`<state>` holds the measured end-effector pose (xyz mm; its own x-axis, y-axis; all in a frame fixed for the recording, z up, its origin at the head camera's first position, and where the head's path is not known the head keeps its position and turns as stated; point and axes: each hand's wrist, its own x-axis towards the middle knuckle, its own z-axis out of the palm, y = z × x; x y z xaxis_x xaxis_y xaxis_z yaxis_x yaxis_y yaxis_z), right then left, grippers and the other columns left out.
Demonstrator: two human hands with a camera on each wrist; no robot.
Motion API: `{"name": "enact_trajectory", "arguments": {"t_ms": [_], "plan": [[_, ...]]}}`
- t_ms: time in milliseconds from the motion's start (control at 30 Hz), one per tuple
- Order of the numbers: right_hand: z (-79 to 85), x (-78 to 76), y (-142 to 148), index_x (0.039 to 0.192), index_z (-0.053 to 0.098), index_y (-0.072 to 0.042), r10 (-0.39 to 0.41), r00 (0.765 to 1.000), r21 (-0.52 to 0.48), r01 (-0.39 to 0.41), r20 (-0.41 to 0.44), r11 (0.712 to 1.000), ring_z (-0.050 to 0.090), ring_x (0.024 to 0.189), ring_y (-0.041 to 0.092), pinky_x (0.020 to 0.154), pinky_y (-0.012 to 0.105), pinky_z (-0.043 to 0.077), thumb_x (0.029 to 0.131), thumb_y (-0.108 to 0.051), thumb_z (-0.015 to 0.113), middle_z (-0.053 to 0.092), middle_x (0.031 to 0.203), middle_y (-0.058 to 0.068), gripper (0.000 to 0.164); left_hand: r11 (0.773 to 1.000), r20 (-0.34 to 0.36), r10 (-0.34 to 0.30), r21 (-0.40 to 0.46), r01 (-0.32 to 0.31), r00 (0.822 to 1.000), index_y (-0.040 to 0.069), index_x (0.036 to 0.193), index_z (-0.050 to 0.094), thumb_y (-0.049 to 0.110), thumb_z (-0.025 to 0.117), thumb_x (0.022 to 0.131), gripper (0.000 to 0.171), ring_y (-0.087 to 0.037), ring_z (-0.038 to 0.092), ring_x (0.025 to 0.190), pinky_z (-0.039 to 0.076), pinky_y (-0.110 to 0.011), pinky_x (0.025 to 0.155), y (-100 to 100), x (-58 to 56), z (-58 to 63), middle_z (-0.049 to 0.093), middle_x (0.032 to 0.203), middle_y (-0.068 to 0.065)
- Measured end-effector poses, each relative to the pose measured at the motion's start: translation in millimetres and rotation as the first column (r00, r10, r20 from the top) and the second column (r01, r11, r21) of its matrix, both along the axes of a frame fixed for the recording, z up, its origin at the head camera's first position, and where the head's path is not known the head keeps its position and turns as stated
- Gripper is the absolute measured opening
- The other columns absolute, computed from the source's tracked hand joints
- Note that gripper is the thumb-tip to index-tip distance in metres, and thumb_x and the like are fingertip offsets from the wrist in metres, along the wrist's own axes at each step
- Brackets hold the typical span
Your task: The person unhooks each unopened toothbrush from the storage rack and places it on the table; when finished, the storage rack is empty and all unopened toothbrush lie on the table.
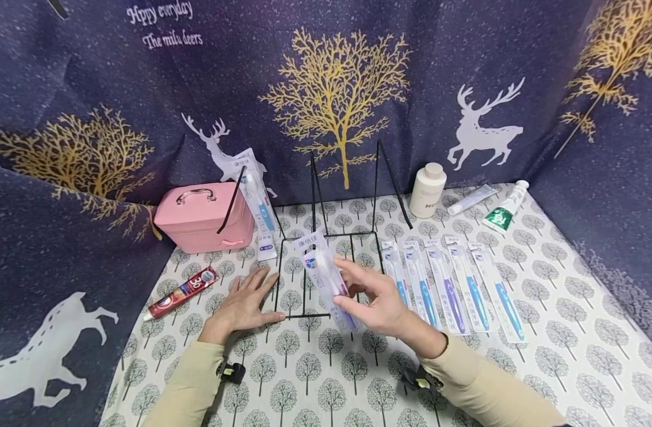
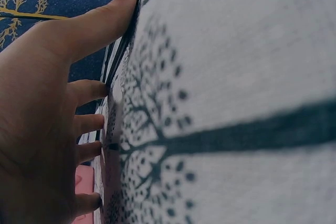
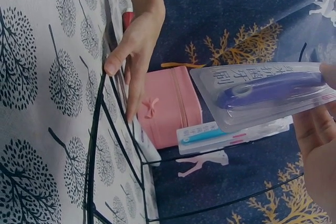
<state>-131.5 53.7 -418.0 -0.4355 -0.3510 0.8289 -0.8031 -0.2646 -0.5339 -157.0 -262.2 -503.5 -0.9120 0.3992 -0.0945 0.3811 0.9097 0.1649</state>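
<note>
My right hand [image 1: 376, 296] pinches a packaged toothbrush [image 1: 326, 279] between thumb and fingers, tilted above a black wire rack [image 1: 352, 234]. Its purple handle [image 3: 268, 88] shows through the clear pack in the right wrist view. My left hand [image 1: 245, 305] lies spread on the cloth at the rack's front left corner, the thumb right at the front wire. At the rack's left side another packaged toothbrush [image 1: 257, 193], with a blue handle, stands leaning. Several more packaged toothbrushes [image 1: 448, 284], blue and purple, lie in a row right of the rack.
A pink case [image 1: 205, 216] stands at the back left, with a red toothpaste tube [image 1: 181, 292] before it. A white and blue tube [image 1: 267, 246] lies beside the rack. At the back right are a white bottle [image 1: 428, 190], a pale tube [image 1: 472, 199] and a green-and-white tube [image 1: 507, 207].
</note>
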Motion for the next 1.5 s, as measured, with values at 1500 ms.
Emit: {"name": "enact_trajectory", "arguments": {"t_ms": [1500], "plan": [[62.6,36.0,117,0.116,0.036,0.029,-0.051,0.989,-0.240,0.017,-0.138,0.971,0.064,0.084,0.025,0.072,0.022,0.054,0.075,0.015,0.061,0.063,0.092,0.028,0.050,1.000,-0.009,0.001,0.019,-0.001,1.000,0.022,0.146,0.020,0.077,0.049,0.070,0.098,-0.035,0.013,0.139,0.010,-0.064,0.107,0,-0.4,-0.9,0.010,0.154,-0.008]]}}
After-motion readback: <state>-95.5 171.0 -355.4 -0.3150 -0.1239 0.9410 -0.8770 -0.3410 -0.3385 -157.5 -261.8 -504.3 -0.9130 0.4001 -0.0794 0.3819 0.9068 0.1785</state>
